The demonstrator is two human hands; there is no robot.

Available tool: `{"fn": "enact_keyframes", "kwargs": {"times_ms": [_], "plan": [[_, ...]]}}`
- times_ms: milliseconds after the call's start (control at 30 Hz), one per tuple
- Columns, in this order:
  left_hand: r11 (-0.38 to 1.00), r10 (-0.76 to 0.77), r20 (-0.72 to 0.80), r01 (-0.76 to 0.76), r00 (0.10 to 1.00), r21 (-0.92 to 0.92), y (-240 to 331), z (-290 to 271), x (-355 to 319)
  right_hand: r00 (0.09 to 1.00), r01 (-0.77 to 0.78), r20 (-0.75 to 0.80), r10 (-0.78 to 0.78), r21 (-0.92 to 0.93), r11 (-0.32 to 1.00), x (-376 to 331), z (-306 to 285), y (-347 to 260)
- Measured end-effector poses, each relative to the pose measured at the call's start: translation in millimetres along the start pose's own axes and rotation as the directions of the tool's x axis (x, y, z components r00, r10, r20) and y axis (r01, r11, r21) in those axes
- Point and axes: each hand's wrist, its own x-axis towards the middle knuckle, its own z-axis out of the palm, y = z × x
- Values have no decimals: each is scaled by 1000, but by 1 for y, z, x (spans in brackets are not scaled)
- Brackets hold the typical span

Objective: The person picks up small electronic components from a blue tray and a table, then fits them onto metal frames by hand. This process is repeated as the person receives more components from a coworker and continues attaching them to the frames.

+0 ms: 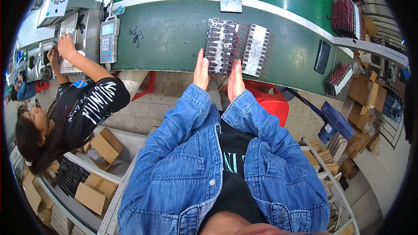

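A block of several pale strips (pixel 221 45), set side by side and lined with small black parts, lies on the green workbench (pixel 165 21). Thin dark-red wires stick out along its right side. My left hand (pixel 201 72) is stretched out flat at the near left edge of the block. At its near right corner is my right hand (pixel 236 80), fingers straight and together, palm turned inward. The hands face each other with the block's near end between them. Just right of my right hand lies a single pale strip (pixel 256 50) with black parts and red wires along its edges.
Loose black parts (pixel 136 35) and a grey keypad device (pixel 109 41) lie to the left, where a co-worker's hand (pixel 66 47) works. A dark phone (pixel 322 56) and wired bundles (pixel 342 79) are at right. A red stool (pixel 267 102) stands under the bench edge, near a blue fan (pixel 335 124).
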Motion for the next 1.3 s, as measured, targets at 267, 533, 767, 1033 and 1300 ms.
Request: {"fn": "enact_keyframes", "kwargs": {"times_ms": [267, 533, 767, 1033, 1300], "plan": [[998, 26, -10, -25, 1000, 55, 7, 4, 13, 926, 368, 120, -358, -508, 779, 20, 0, -15], [999, 24, -34, -25, 999, -28, 19, -12, 13, 772, 488, 97, -629, -724, 488, 69, -51, -55], [999, 27, -188, -35, 982, -41, 6, -47, -5, 778, 472, 476, -410, -874, -118, 151, -99, -114], [782, 311, -231, -109, 922, 614, -14, -94, 40, 738, 522, 541, -404, -837, -166, 148, -80, -124], [527, 443, 46, -302, 896, 794, -4, -90, 76, 682, 720, 657, -322, -680, 137, 66, 41, -102]]}}
